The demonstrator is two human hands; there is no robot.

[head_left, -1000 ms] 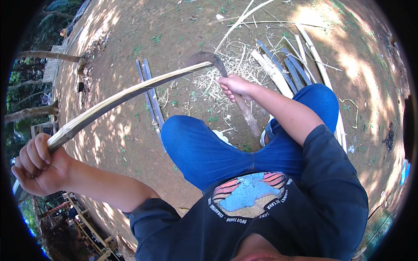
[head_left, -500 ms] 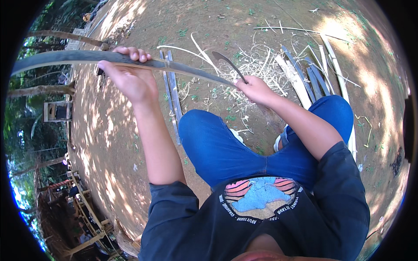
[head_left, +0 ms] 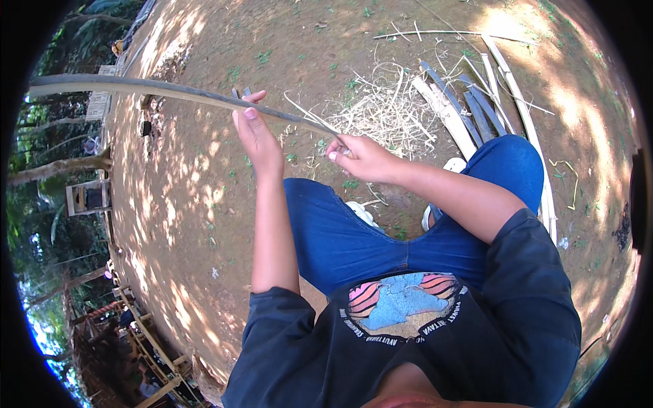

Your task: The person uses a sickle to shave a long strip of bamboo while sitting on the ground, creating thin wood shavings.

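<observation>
A long split bamboo strip (head_left: 170, 92), dark on one face and pale along its edge, runs from the far left toward my right hand. My left hand (head_left: 262, 139) is closed around it partway along, thumb pressed on the near side. My right hand (head_left: 371, 160) is closed at the strip's right end, in front of my knees. A curved knife stood out from this hand a moment earlier; its blade now cannot be told apart from the strip's end.
Pale curled shavings (head_left: 391, 112) lie heaped on the dirt beyond my knees. Dark bamboo pieces (head_left: 481, 115) and long pale strips (head_left: 520, 102) lie to the right. A small wooden box-like stand (head_left: 88, 197) and tree trunks (head_left: 61, 168) are at the left.
Both hands have moved nearer each other, the left to the right along the strip, the right leftward and down. The strip has turned edge-on, and the knife blade no longer shows clearly.
</observation>
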